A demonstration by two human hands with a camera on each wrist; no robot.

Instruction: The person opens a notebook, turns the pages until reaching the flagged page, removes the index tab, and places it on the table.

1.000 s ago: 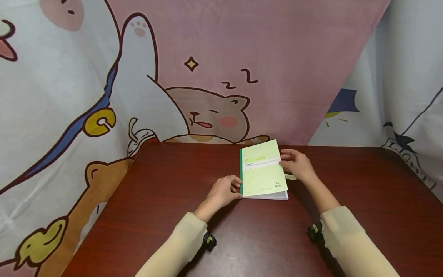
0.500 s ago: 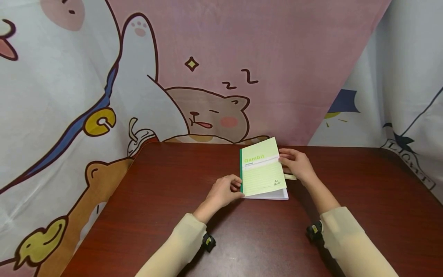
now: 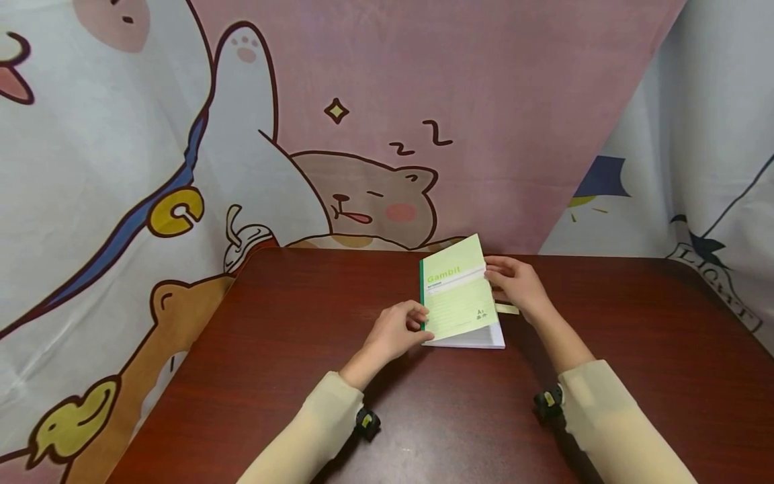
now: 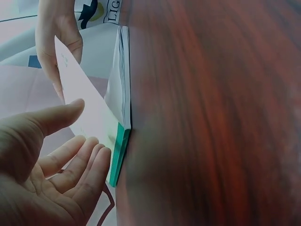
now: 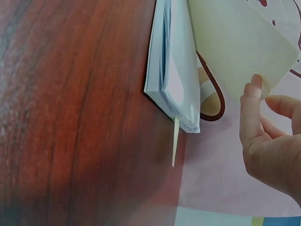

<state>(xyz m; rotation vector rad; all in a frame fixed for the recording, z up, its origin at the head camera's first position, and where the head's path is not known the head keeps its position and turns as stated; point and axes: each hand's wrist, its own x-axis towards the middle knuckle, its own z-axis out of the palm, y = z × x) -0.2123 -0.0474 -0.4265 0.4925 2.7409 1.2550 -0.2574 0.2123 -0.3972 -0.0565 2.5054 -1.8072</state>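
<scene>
A thin pale-green notebook (image 3: 455, 296), marked "Gambit" and with a dark green spine (image 4: 120, 146), lies on the table. Its front cover stands lifted at a slant, baring white pages (image 5: 181, 70) beneath. At the cover's right edge, my right hand (image 3: 519, 286) pinches it between thumb and fingers, as the right wrist view also shows. Beside the spine is my left hand (image 3: 396, 329), fingers relaxed with the tips close against it and the thumb near the cover's lower left corner. From the pages' right side pokes a narrow pale strip (image 5: 175, 143).
The dark reddish wooden table (image 3: 290, 289) stretches to both sides. Behind its back edge hangs a pink and white cartoon-print cloth (image 3: 514, 101), which also runs along the left and right. A small black device (image 3: 367, 423) sits on each wrist.
The notebook's cover has risen, showing more of the pages, as my right hand moved slightly up and left with it. My left hand has shifted a little to the right over the spine.
</scene>
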